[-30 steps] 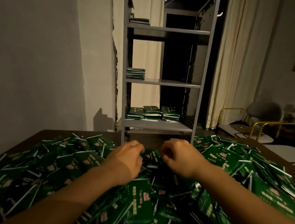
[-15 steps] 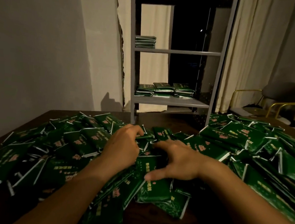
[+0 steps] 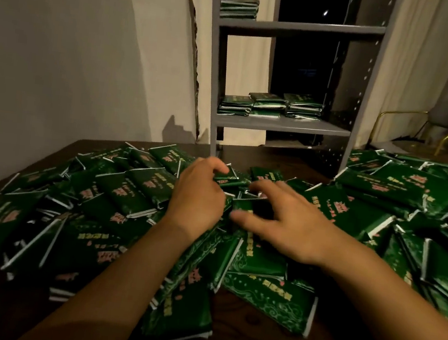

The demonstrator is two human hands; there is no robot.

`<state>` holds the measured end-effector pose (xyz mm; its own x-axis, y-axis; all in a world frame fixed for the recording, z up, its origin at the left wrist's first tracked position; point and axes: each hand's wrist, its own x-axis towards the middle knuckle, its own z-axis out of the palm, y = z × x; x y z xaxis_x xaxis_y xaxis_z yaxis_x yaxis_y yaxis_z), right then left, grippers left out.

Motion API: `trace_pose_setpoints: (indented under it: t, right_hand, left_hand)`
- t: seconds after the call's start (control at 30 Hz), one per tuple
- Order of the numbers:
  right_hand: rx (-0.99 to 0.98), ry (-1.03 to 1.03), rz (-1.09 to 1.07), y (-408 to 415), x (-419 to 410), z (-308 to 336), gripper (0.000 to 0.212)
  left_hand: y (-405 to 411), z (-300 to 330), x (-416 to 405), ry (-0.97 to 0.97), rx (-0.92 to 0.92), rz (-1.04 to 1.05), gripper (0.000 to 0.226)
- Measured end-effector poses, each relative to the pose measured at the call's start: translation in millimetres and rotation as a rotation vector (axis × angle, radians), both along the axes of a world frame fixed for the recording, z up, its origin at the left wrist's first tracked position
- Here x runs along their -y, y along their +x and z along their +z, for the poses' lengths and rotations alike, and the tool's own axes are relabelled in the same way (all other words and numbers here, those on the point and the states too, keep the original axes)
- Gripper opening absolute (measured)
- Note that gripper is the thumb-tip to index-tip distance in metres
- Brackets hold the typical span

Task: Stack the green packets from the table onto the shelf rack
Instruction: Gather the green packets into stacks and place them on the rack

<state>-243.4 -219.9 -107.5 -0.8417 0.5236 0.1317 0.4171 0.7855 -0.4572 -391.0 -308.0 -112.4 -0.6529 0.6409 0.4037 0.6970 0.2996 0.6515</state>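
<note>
Green packets with pink and gold print lie in a wide loose heap [image 3: 129, 195] across the dark wooden table [image 3: 242, 313]. My left hand [image 3: 199, 192] grips one small green packet [image 3: 229, 178] at the heap's far middle, fingers curled over its edge. My right hand [image 3: 281, 219] lies spread on the packets just to the right, thumb out, fingers pressing down on a packet [image 3: 249, 204]. Behind the table stands the grey shelf rack [image 3: 282, 124]. Three short stacks of packets [image 3: 270, 106] sit on its lower shelf, and one stack [image 3: 238, 7] sits on the shelf above.
A pale wall [image 3: 62, 51] runs along the left, and curtains hang behind the rack. Gold-framed chairs [image 3: 433, 133] stand at the far right behind the table. A bare patch of table shows near the front edge between my forearms.
My view has dropped and moved closer to the heap. My right hand opened from a fist and spread over the packets. My left hand closed round one packet.
</note>
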Motion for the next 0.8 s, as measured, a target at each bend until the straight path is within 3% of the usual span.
trace_pose_setpoints:
  t: [0.1, 0.2, 0.33, 0.47, 0.57, 0.7, 0.8]
  right_hand:
    - [0.114, -0.001, 0.026, -5, 17, 0, 0.117]
    - [0.045, -0.129, 0.021, -13, 27, 0, 0.124]
    - [-0.122, -0.309, -0.024, -13, 19, 7, 0.112]
    - [-0.481, -0.499, -0.063, 4, -4, 18, 0.098]
    - [-0.655, -0.559, -0.079, 14, -13, 22, 0.093]
    - [-0.885, -0.591, -0.069, 23, -16, 26, 0.088]
    - [-0.922, -0.53, -0.117, 22, -17, 25, 0.077]
  left_hand:
    - [-1, 6, 2, 0.075, 0.035, 0.017, 0.036]
    - [-1, 8, 4, 0.105, 0.022, 0.01, 0.031]
    - [-5, 12, 8, 0.127, 0.107, -0.04, 0.029]
    - [-11, 19, 17, 0.171, 0.171, -0.091, 0.022]
    - [-10, 19, 21, 0.1, 0.163, -0.237, 0.019]
    - [-4, 17, 23, -0.057, 0.21, -0.427, 0.057]
    - [2, 14, 19, -0.117, 0.171, -0.462, 0.049]
